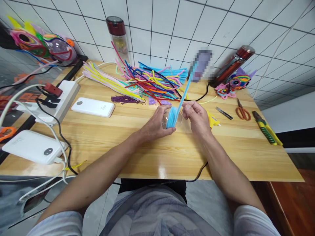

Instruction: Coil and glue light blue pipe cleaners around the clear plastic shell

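Observation:
A clear round ball (179,120) with light blue pipe cleaner (172,117) wound round its middle is held above the table. My left hand (157,124) is closed round its left side, thumb below and fingers above. A long free end of the blue pipe cleaner stands up from the ball, slanting to the upper right. My right hand (197,115) is beside the ball's right side, its fingers curled and pinched close to the upright strand. Whatever lies between those fingertips is hidden. A yellow glue gun (213,120) lies partly behind my right hand.
Many coloured pipe cleaners (152,80) are heaped at the back. White power banks (93,107) and a power strip (59,101) with cables are at left. A craft knife (223,113), scissors (243,112) and pliers (267,127) lie right, near a red flask (232,65).

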Available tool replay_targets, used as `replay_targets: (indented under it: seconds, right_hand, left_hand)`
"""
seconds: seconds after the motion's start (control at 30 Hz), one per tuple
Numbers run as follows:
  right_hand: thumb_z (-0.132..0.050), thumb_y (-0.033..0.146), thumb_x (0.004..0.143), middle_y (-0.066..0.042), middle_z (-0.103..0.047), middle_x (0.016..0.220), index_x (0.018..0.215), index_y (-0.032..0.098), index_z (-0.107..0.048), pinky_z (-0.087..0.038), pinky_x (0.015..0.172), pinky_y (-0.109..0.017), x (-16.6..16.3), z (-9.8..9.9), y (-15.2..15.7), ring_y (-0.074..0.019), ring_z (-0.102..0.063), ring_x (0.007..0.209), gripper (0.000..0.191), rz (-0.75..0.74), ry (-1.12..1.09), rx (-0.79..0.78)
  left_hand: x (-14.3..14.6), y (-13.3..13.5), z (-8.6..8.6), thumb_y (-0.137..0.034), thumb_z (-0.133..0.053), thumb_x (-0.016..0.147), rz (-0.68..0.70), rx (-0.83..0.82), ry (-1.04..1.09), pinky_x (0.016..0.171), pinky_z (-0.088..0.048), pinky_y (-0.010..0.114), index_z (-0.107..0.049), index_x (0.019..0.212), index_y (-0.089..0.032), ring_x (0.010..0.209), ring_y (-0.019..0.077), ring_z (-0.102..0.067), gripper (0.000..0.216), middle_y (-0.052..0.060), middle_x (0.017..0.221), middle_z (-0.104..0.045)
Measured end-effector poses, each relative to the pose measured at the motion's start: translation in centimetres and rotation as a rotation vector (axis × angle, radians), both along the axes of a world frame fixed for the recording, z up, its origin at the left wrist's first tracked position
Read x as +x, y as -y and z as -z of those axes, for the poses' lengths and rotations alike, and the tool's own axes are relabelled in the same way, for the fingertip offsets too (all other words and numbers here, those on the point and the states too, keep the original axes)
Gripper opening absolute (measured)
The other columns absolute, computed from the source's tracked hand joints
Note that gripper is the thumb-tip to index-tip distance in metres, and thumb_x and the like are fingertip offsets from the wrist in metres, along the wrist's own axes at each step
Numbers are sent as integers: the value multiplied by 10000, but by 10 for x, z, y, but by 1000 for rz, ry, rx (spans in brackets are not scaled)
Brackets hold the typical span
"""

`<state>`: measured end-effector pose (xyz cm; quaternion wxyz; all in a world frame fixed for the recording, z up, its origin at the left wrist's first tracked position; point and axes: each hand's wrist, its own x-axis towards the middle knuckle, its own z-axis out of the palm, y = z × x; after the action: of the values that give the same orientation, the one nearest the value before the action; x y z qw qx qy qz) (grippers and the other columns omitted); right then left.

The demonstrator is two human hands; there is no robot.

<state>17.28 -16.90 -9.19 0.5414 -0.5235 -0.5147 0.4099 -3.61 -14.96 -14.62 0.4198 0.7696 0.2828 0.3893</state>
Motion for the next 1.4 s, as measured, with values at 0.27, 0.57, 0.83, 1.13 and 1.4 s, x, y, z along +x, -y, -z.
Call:
replay_targets:
  seconds: [0.27,0.57,0.83,1.13,1.4]
  right_hand:
    - [-771,641,904,-63,-760,845,855,256,-747,-489,760,-385,73,-38,18,-270,-697,834,390,181,872,-260]
    - [-505,799,1018,-278,-848,1118,1154,189,-845,-559,892,-516,109,-9,56,-464,-805,1117,711,328,1392,-853]
    - [-687,515,878,-174,-808,884,730,248,-678,-548,843,-458,118,8,35,-399,-777,1014,306,420,1010,-689]
    - [-941,609,764,4,-617,768,959,307,-717,-510,605,-381,92,-29,45,-197,-541,638,423,52,-5,5]
    - [-900,794,783,-83,-804,880,780,250,-799,-500,586,-344,64,-24,33,-210,-645,714,553,-60,314,-43]
  left_hand:
    - [-1,-5,8,-426,-890,834,-58,29,33,1340,-424,634,-441,1554,-239,1582,399,-505,869,208,1605,-522]
    - [1,-4,8,-426,-886,850,-102,51,85,1356,-389,649,-432,1569,-242,1583,402,-496,871,210,1612,-519]
    - [0,-5,4,-451,-901,827,-129,-26,84,1346,-427,617,-450,1562,-234,1568,384,-525,889,200,1618,-535]
    - [-14,-26,1,-582,-971,756,78,-427,256,1111,-617,512,-466,1512,-284,1402,364,-679,957,151,1581,-613]
    - [-21,-36,7,-584,-1008,698,120,-464,218,1120,-621,522,-536,1551,-272,1394,384,-697,1023,146,1543,-675]
